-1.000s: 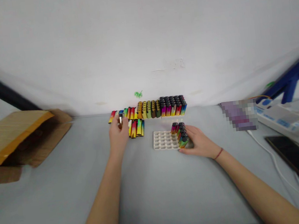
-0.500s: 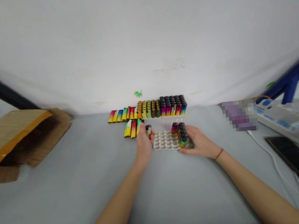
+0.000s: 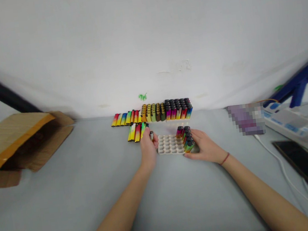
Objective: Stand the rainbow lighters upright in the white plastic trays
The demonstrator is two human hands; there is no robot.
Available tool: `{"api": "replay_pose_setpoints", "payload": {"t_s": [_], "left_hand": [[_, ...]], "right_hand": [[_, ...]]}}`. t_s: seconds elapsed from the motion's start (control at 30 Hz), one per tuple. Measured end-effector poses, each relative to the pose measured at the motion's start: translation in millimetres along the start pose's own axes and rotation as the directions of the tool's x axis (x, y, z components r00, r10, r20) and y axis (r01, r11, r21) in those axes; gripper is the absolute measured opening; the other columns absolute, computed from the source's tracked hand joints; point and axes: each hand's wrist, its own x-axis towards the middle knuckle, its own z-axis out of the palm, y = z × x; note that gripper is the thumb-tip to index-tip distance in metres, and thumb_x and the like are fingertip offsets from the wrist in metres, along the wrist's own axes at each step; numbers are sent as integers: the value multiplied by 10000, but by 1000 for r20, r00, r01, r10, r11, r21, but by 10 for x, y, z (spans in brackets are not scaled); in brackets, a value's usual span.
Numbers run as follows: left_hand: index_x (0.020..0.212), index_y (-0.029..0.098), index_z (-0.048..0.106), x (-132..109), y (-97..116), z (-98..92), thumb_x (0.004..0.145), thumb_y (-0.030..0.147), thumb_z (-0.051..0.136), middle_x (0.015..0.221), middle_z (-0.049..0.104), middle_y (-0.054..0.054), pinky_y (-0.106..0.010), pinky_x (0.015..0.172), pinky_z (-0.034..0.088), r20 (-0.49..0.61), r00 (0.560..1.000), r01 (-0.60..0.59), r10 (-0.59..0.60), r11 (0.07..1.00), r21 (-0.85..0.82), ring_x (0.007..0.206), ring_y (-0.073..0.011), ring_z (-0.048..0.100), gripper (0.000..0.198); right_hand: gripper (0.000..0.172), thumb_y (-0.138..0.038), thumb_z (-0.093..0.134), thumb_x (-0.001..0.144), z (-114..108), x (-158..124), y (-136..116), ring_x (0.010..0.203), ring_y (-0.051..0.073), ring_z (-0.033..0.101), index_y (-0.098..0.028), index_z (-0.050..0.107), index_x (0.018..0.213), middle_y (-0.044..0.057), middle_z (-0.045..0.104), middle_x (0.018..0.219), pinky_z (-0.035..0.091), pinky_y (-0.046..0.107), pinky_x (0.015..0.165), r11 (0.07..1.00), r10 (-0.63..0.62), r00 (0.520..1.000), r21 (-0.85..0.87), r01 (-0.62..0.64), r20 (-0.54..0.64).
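Note:
A cigarette lighter (image 3: 152,135) with a metal top pokes out of the closed fingers of my left hand (image 3: 148,148), just left of the white tray (image 3: 172,152). That tray has rows of round hollows. My right hand (image 3: 206,147) clasps its right end, thumb at the front and fingers behind. Several colourful lighters (image 3: 188,139) with black tops stand upright in the right-hand hollows, beside my right fingers. Behind my left hand, more bright lighters (image 3: 134,132) lie flat on the table, partly covered by that hand.
Against the wall stand a block of black-topped lighters (image 3: 179,109) and a block of gold-topped ones (image 3: 153,112), with lighters (image 3: 122,119) lying to their left. An open cardboard box (image 3: 20,141) is at far left. At right are a phone (image 3: 307,168), a power strip (image 3: 291,122) and a white cable (image 3: 280,164).
The lighter in my left hand has turned and sunk slightly between the fingers. My right hand and the tray have stayed in place.

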Motion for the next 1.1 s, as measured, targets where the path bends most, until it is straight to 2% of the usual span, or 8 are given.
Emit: {"api": "replay_pose_setpoints", "payload": {"t_s": [0.13,0.43,0.7,1.1], "left_hand": [[467,207,336,3,15,-17,850,594,473,401,271,65,-214,372,167,71,997,-41,44,998,-37,351,-54,223,561],[478,209,309,-27,98,-2,873,541,435,390,216,75,-194,362,117,34,999,-19,22,996,-87,340,-46,162,531],[482,204,322,-64,105,0,862,662,429,403,215,77,-193,365,135,82,996,-9,18,994,-113,346,-45,173,604],[479,203,321,-50,124,-16,880,604,429,398,193,81,-180,346,141,106,994,44,-32,993,-106,331,-44,161,578]], "right_hand": [[767,-565,672,793,3,-3,7,1254,361,530,-145,461,1400,206,574,1358,410,533,1065,1000,-6,1000,1,6,0],[770,-567,678,791,11,0,12,1249,358,537,-133,471,1392,209,576,1350,413,531,1074,1000,-4,1000,-4,4,-4],[761,-563,681,791,4,-2,3,1248,361,538,-125,483,1382,215,576,1351,417,545,1067,1000,-8,1000,-7,8,-5],[776,-564,676,792,11,-2,12,1256,359,534,-157,456,1415,201,570,1369,412,545,1069,1000,-10,1000,11,10,-9]]}}
